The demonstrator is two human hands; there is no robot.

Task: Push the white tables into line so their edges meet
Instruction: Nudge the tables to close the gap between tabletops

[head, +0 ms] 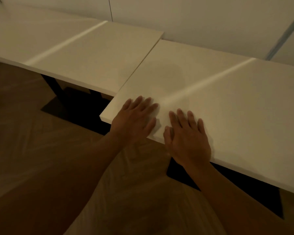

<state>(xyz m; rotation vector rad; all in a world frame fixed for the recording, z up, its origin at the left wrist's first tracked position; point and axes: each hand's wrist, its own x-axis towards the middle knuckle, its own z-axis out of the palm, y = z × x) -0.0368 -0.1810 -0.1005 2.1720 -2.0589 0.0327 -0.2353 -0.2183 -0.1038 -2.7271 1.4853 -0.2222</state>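
Two white tables stand side by side along a pale wall. The left table (85, 53) sits farther back. The right table (227, 102) juts out toward me, so their near edges are stepped, while their side edges touch along a thin seam. My left hand (134, 119) lies flat, fingers spread, on the right table's near left corner. My right hand (187, 136) rests palm down beside it over the near edge, fingers apart. Neither hand holds anything.
The wall (202, 19) runs close behind both tables. Dark table legs and a base (61, 92) show under the left table, and another dark base (244, 189) under the right one. Wooden floor (32, 150) lies in front. The picture is dim and blurred.
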